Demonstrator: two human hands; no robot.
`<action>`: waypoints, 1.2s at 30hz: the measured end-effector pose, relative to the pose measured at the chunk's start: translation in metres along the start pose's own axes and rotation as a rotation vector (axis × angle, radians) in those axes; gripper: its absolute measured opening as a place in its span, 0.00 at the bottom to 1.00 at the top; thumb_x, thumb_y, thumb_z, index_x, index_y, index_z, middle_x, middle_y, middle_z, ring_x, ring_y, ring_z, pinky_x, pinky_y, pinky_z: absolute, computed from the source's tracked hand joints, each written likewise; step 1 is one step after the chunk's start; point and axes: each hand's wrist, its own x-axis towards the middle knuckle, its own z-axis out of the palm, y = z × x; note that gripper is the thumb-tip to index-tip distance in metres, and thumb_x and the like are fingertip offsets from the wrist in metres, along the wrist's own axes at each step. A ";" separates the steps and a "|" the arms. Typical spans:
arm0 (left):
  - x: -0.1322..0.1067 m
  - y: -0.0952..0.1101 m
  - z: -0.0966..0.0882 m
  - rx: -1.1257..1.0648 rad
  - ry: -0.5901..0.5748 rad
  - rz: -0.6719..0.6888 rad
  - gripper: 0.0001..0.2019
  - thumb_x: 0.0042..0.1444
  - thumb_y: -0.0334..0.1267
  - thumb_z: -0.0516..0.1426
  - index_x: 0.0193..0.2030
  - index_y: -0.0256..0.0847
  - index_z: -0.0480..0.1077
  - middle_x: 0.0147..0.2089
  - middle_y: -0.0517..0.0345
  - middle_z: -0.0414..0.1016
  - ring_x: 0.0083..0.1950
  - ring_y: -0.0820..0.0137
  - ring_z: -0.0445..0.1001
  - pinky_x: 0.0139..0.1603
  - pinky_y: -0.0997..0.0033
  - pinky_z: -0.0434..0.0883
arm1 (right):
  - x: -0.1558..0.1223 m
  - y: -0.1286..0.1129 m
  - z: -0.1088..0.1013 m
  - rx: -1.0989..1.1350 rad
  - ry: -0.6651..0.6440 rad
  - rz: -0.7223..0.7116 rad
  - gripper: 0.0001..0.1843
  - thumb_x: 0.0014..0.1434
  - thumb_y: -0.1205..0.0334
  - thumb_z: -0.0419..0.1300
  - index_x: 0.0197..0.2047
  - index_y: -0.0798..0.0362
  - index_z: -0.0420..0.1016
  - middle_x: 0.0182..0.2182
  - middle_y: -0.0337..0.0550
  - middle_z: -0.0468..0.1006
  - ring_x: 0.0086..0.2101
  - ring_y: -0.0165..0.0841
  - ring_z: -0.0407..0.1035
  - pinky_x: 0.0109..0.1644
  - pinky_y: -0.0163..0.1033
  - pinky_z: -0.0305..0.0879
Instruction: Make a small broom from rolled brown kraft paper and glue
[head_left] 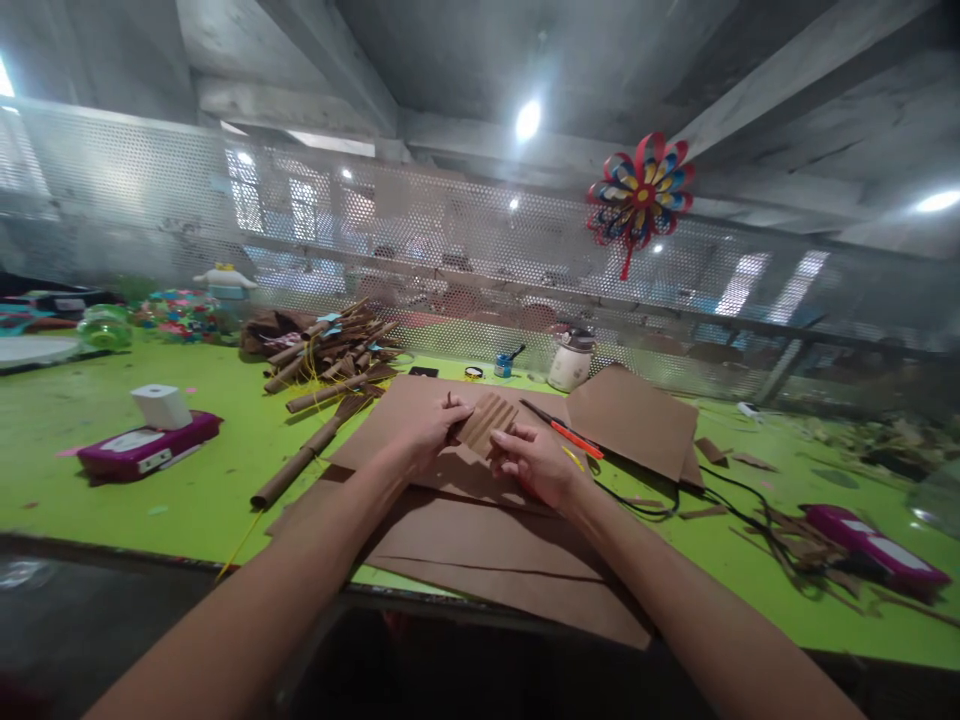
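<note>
Between my two hands is a small piece of corrugated cardboard, its ridges facing me, held above larger brown sheets. My left hand is closed on its left edge. On its lower right edge, my right hand pinches it between thumb and fingers. The large brown cardboard sheets lie under both hands and reach over the table's front edge. Just right of the held piece rests a long tool with orange handles and a dark, narrow end. My right hand partly covers a yellow ring-shaped item.
Rolled brown paper tubes pile up at the back left of the green table. Purple boxes stand at both sides. A white jar and a blue pot are at the back. Black cord and scraps lie right.
</note>
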 end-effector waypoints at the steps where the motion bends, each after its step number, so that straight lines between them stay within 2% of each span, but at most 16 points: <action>1: -0.001 0.000 0.000 0.000 -0.006 0.003 0.13 0.40 0.42 0.60 0.25 0.37 0.61 0.22 0.64 0.65 0.24 0.76 0.66 0.24 0.77 0.59 | 0.000 -0.002 -0.001 0.003 0.014 -0.012 0.16 0.45 0.55 0.63 0.32 0.59 0.72 0.25 0.43 0.73 0.24 0.27 0.66 0.29 0.33 0.64; 4: -0.003 -0.001 0.002 0.005 -0.065 0.005 0.13 0.41 0.41 0.60 0.25 0.36 0.62 0.23 0.63 0.65 0.25 0.76 0.66 0.25 0.77 0.60 | 0.001 -0.007 -0.005 0.018 0.081 -0.042 0.15 0.46 0.54 0.63 0.31 0.58 0.72 0.28 0.43 0.73 0.27 0.27 0.67 0.30 0.33 0.64; 8: -0.006 0.000 0.005 -0.023 -0.118 -0.032 0.12 0.42 0.41 0.61 0.27 0.36 0.63 0.25 0.63 0.67 0.26 0.74 0.68 0.26 0.76 0.62 | 0.003 -0.007 -0.010 0.018 0.141 -0.048 0.14 0.41 0.56 0.66 0.25 0.57 0.70 0.24 0.39 0.72 0.24 0.26 0.66 0.30 0.32 0.63; 12: -0.007 0.004 0.007 -0.063 -0.140 -0.097 0.14 0.44 0.44 0.60 0.34 0.35 0.69 0.31 0.56 0.71 0.30 0.73 0.69 0.28 0.76 0.63 | 0.006 -0.004 -0.014 0.002 0.208 -0.057 0.15 0.40 0.55 0.66 0.24 0.57 0.69 0.20 0.36 0.70 0.21 0.24 0.64 0.27 0.31 0.61; 17: -0.009 0.001 0.009 -0.029 -0.238 -0.148 0.17 0.44 0.44 0.60 0.39 0.34 0.72 0.30 0.53 0.73 0.25 0.76 0.66 0.23 0.78 0.59 | 0.011 -0.004 -0.019 0.004 0.299 -0.076 0.16 0.39 0.54 0.66 0.24 0.57 0.69 0.21 0.37 0.71 0.20 0.23 0.63 0.25 0.31 0.61; 21: -0.007 -0.005 0.009 0.007 -0.185 -0.116 0.15 0.41 0.39 0.63 0.36 0.35 0.73 0.27 0.56 0.72 0.21 0.79 0.63 0.20 0.79 0.57 | 0.011 -0.005 -0.019 -0.001 0.333 -0.063 0.16 0.38 0.54 0.67 0.23 0.57 0.68 0.18 0.36 0.69 0.18 0.22 0.61 0.23 0.30 0.59; 25: -0.003 -0.008 0.008 -0.044 -0.161 -0.148 0.13 0.43 0.40 0.61 0.35 0.35 0.72 0.23 0.59 0.69 0.20 0.79 0.62 0.18 0.80 0.55 | 0.010 -0.003 -0.016 -0.034 0.342 -0.052 0.17 0.38 0.53 0.66 0.23 0.57 0.68 0.17 0.35 0.67 0.18 0.23 0.61 0.21 0.28 0.58; 30: -0.001 -0.010 0.006 -0.010 -0.167 -0.171 0.13 0.44 0.40 0.60 0.36 0.35 0.72 0.26 0.55 0.72 0.20 0.79 0.65 0.16 0.81 0.53 | 0.014 -0.001 -0.021 -0.116 0.346 -0.074 0.17 0.41 0.50 0.64 0.23 0.56 0.68 0.17 0.36 0.68 0.19 0.23 0.60 0.22 0.30 0.57; 33: -0.002 -0.007 0.006 0.019 -0.115 -0.104 0.14 0.45 0.41 0.59 0.37 0.34 0.71 0.27 0.54 0.73 0.20 0.79 0.65 0.15 0.81 0.51 | 0.017 -0.006 -0.036 -0.305 0.417 -0.157 0.20 0.46 0.45 0.58 0.23 0.56 0.69 0.18 0.38 0.69 0.20 0.26 0.61 0.24 0.32 0.57; 35: -0.002 -0.003 0.004 0.031 -0.058 -0.063 0.14 0.46 0.41 0.59 0.37 0.33 0.71 0.24 0.54 0.72 0.19 0.79 0.64 0.14 0.81 0.50 | 0.017 -0.014 -0.050 -0.607 0.480 -0.195 0.20 0.47 0.45 0.56 0.22 0.56 0.70 0.18 0.39 0.69 0.21 0.28 0.61 0.26 0.34 0.57; 36: -0.002 -0.001 0.002 0.035 -0.033 -0.045 0.14 0.47 0.41 0.58 0.38 0.33 0.70 0.23 0.54 0.72 0.19 0.79 0.64 0.14 0.81 0.49 | 0.016 -0.018 -0.056 -0.806 0.467 -0.177 0.19 0.47 0.47 0.57 0.22 0.56 0.71 0.18 0.40 0.69 0.22 0.29 0.62 0.27 0.34 0.56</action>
